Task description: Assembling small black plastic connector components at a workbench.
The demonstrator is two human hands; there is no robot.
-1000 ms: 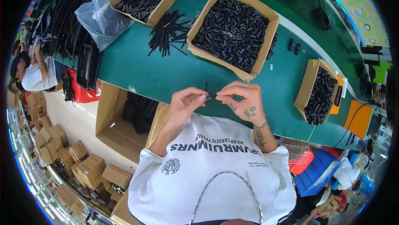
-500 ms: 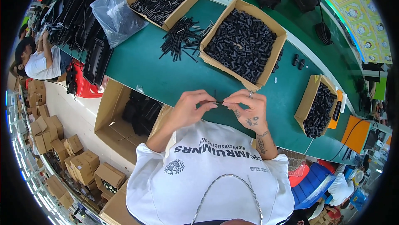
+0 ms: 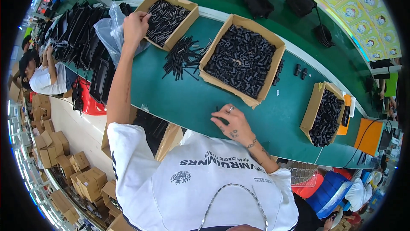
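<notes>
My left hand [image 3: 136, 27] is stretched out to the far left, at the near-left edge of a cardboard box [image 3: 191, 17] of short black rods [image 3: 164, 23]. Its fingertips are drawn together above the rods; I cannot make out anything in them. My right hand [image 3: 234, 124] is low over the green table, thumb and fingers closed in a pinch. What it holds, if anything, is too small and dark to name. A thin black piece [image 3: 217, 109] shows right by its fingertips. Loose black rods [image 3: 180, 58] lie in a pile between the two larger boxes.
An open carton [image 3: 207, 77] of black plastic fittings stands mid-table, a smaller box [image 3: 311, 107] of similar fittings to the right. A clear plastic bag [image 3: 106, 32] and stacked black frames [image 3: 77, 30] lie at left. A person in a white shirt [image 3: 45, 77] sits beyond.
My hands were together over the table, fingertips meeting at a thin dark piece. The left has moved away, far left to the box of rods; the right has come slightly left and nearer me.
</notes>
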